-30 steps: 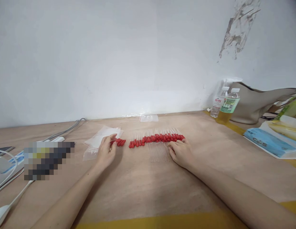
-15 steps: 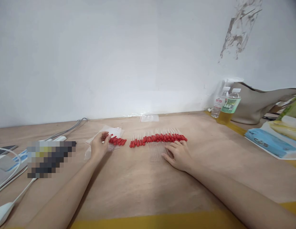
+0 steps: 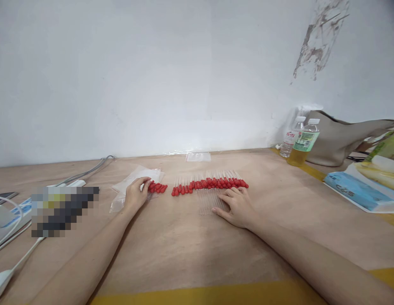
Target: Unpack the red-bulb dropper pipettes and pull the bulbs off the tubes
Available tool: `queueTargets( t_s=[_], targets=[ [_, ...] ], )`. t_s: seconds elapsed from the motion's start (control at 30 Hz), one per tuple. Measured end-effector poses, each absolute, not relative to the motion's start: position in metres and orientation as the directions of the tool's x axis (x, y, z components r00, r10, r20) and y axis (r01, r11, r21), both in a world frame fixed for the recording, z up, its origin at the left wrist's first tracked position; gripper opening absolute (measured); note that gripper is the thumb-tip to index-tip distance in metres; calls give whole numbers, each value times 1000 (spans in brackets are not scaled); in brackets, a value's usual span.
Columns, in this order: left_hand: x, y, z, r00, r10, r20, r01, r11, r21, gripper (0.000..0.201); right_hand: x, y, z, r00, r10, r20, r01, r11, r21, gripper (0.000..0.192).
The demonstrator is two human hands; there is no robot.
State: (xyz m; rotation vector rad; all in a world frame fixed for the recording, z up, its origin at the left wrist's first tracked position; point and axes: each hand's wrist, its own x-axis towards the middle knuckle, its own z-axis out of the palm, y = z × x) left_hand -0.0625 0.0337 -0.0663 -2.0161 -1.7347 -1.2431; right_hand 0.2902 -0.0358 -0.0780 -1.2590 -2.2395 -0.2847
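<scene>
My left hand (image 3: 136,195) is at the left end of a small pile of red rubber bulbs (image 3: 159,187), fingers curled and pinched at the nearest ones. The fingertips partly cover what they hold. Below a long row of droppers with red bulbs (image 3: 216,183), whose thin clear tubes point toward the wall, my right hand (image 3: 237,206) rests with thumb and fingers apart. It lies over the right side of a set of bare clear glass tubes (image 3: 207,202), hiding some of them. Clear plastic bags (image 3: 122,188) lie under and behind my left hand.
At the back right stand two bottles (image 3: 304,144) before a grey bag (image 3: 330,140). A blue tissue pack (image 3: 359,192) lies at the right. Cables and a white power strip (image 3: 23,214) are on the left. A small clear bag (image 3: 198,157) lies near the wall.
My left hand has shifted slightly right, closer over the pile of red bulbs, covering its left end. The right hand stays over the glass tubes, nearly unmoved.
</scene>
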Motion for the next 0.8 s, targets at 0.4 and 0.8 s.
queueTargets(
  t_s=[0.4,0.8],
  targets=[
    [-60,30,-66,-16,690,723,889,-321,326,23,290,-36,-77,-407,728,551,836,540,-97,42],
    [-32,8,-57,222,596,772,944,-329,-18,19,291,-31,-82,-352,721,597,845,520,-128,35]
  ],
)
